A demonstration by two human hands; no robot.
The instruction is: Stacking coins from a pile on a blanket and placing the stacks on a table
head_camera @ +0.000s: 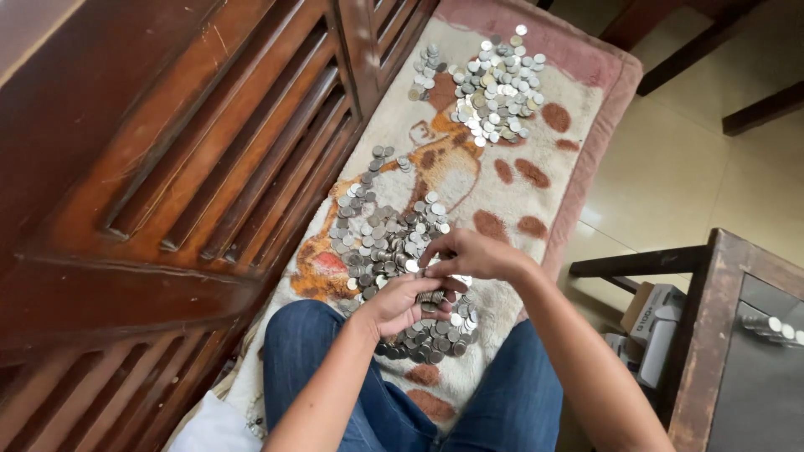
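My left hand (400, 303) is cupped palm up over the near coin pile (385, 243) and holds a short stack of coins (431, 296). Just above it, my right hand (471, 254) pinches at the top of that stack with its fingertips. The silver coins lie loose on a cream rug with an orange animal print (502, 192). A second, denser pile of coins (498, 88) sits at the rug's far end, with a small cluster (427, 71) to its left. My knees in blue jeans (310, 343) rest on the rug's near end.
A dark wooden louvred door (184, 167) runs along the left side of the rug. Pale floor tiles (670, 167) lie to the right. A wooden table (720, 335) stands at the lower right, with white cardboard boxes (657, 322) beneath it.
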